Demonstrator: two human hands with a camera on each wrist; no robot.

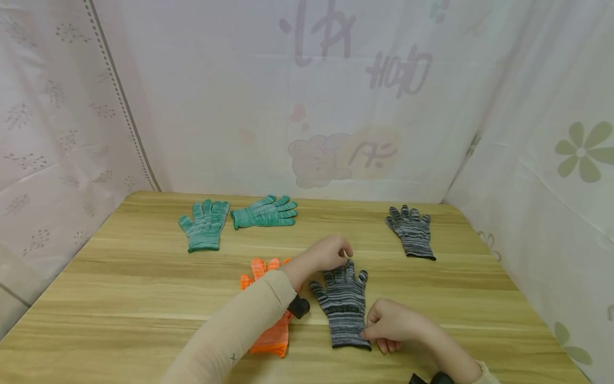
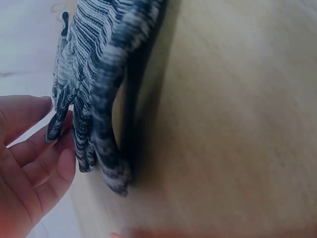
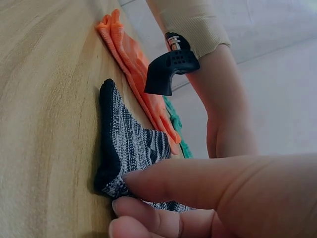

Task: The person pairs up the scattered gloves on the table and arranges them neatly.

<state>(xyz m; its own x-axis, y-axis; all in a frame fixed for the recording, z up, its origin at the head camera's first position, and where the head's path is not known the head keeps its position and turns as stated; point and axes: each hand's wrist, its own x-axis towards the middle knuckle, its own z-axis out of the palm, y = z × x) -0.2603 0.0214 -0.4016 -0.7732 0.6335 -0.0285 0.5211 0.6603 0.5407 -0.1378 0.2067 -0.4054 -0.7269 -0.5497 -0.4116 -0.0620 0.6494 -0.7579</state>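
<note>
A grey-and-black striped knit glove (image 1: 346, 309) lies at the middle front of the table, fingers pointing away. My left hand (image 1: 331, 253) is at its fingertips. In the left wrist view, a finger of the glove (image 2: 94, 79) sits between the thumb and curled fingers of my left hand (image 2: 34, 163). My right hand (image 1: 390, 324) pinches the glove's cuff corner. The right wrist view shows the thumb of my right hand (image 3: 173, 198) on the dark-edged cuff (image 3: 106, 148). Under my left forearm lies an orange glove (image 1: 271, 338), partly hidden.
Two green gloves (image 1: 206, 226) (image 1: 266, 212) lie at the back left of the wooden table (image 1: 144, 288). Another grey-and-black glove (image 1: 413, 232) lies at the back right. Printed curtains (image 1: 216, 106) stand behind and along the sides. A black camera (image 1: 299, 306) is on my left wrist.
</note>
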